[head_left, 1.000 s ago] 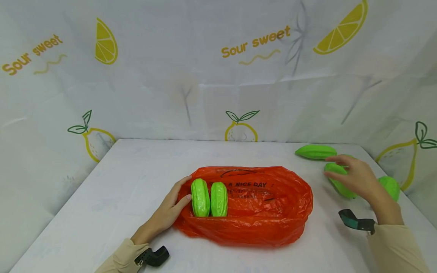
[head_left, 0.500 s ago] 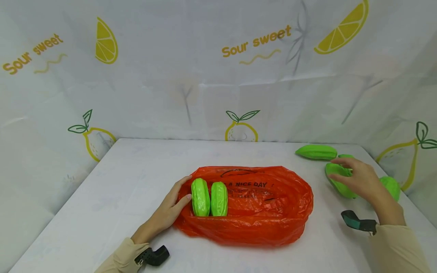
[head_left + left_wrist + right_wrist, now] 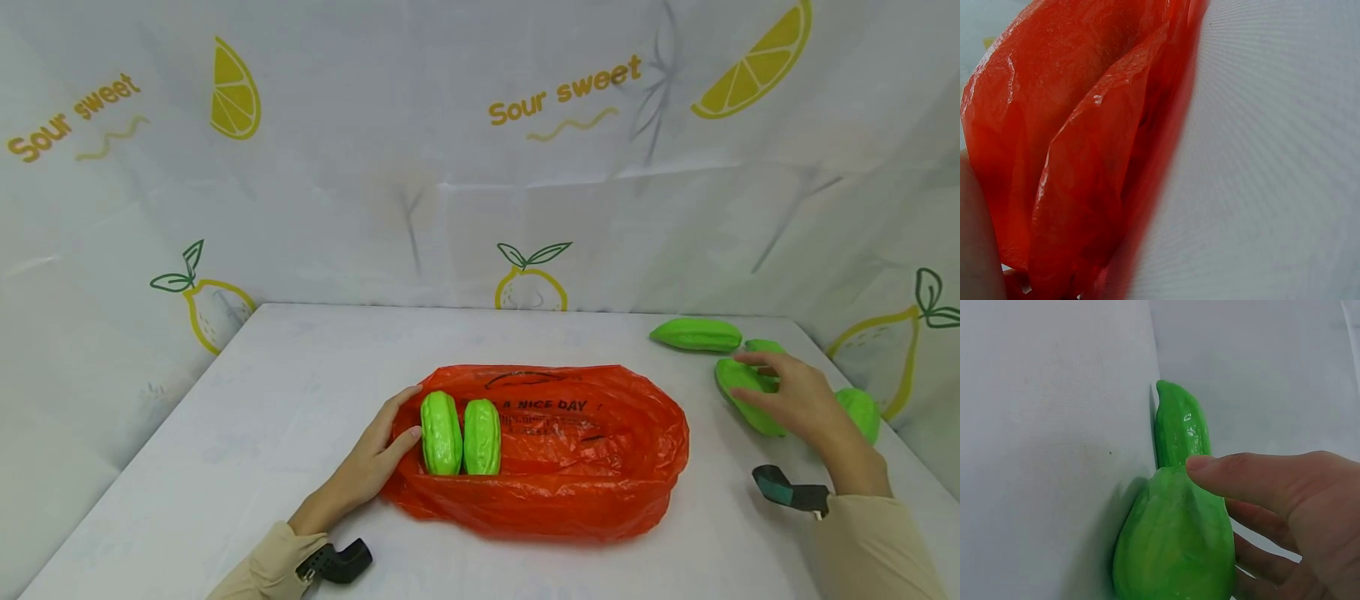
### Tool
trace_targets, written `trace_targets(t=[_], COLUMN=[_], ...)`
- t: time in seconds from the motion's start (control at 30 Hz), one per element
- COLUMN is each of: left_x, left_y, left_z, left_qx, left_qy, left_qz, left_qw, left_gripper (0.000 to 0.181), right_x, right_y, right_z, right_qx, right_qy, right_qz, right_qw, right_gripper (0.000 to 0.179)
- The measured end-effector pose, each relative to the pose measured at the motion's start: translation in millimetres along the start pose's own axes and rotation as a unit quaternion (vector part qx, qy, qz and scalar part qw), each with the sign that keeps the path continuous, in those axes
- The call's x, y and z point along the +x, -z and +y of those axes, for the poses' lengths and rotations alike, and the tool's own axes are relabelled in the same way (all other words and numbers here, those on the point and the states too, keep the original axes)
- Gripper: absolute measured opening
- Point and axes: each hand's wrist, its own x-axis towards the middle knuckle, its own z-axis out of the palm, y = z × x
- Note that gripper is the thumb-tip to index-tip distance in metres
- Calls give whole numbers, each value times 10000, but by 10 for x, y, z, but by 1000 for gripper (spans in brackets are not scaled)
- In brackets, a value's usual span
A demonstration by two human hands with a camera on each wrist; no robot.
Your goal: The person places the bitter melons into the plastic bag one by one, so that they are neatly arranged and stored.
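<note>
My left hand (image 3: 367,454) holds the left end of a red plastic bag (image 3: 592,504), its thumb and fingers spread around the rim. Inside, at the bag's left, two ridged green fruits (image 3: 441,433) stand side by side. On the right of the table, my right hand (image 3: 802,396) is held over another ridged green fruit (image 3: 750,408), thumb and fingers apart. In the right wrist view the thumb overlaps the top of this fruit (image 3: 1175,544), and the other fingers lie partly hidden behind it. Only red plastic and part of a finger (image 3: 975,244) show in the left wrist view.
A pointed green fruit (image 3: 696,334) lies at the back right of the white table (image 3: 330,350). Another green fruit (image 3: 858,412) sits right of my right wrist, and one more (image 3: 763,345) shows behind the hand. A white lemon-print cloth (image 3: 360,167) hangs behind the table.
My right hand has drawn slightly to the right, uncovering more of the green fruit under it. The left hand, the bag and the fruits stay where they were.
</note>
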Motion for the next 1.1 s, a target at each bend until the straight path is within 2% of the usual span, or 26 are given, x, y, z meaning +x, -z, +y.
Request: trace_targets(t=[0.3,0.57,0.83,1.1], left_x=[-2,-1,-3,0], left_y=[2,2,0,1], left_z=[-2,7,7,0], left_qx=[15,19,24,9], left_qy=[23,7,-10,-11], left_qz=[-4,-6,0,-20], left_qw=[10000,10000,10000,10000], left_gripper=[54,54,54,54], right_x=[5,5,16,25], right_y=[2,-11,-20,-35], right_z=[16,-17,-30,-23], right_qx=[73,369,22,-112], right_qy=[-115,-180,-110,-289], right_qz=[-156,-394,-819,-1088], right_qw=[9998,9984,9966,9936], right_gripper=[57,66,72,84])
